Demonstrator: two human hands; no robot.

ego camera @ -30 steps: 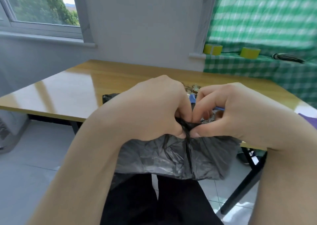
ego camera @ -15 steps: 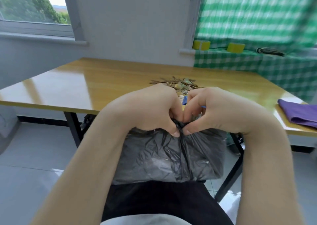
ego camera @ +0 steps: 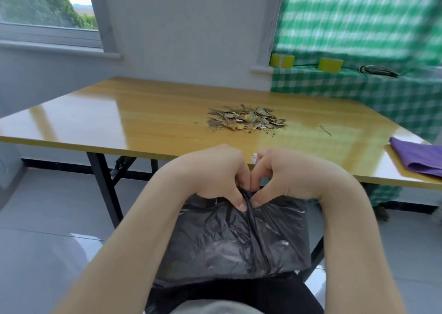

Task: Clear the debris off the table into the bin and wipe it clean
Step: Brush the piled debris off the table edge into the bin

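Note:
A pile of dry leaf and paper debris (ego camera: 246,120) lies on the wooden table (ego camera: 148,122), right of its middle. Below the table's near edge, my left hand (ego camera: 212,175) and my right hand (ego camera: 287,175) meet knuckle to knuckle. Both pinch the gathered top of a black plastic bin bag (ego camera: 234,239), which hangs crumpled in front of my lap. A small blue and white thing (ego camera: 254,157) peeks out between my hands. A folded purple cloth (ego camera: 418,158) rests on the table's right end.
Black table legs (ego camera: 105,187) stand on the grey tiled floor. Behind the table, a green checked cloth (ego camera: 358,86) covers a ledge holding two yellow tape rolls (ego camera: 330,64) and a dark object (ego camera: 379,71). A window (ego camera: 43,7) is at the upper left.
My hands, still pinching the bag's top, have dropped from in front of the debris to below the table edge. The debris pile and purple cloth have come into view.

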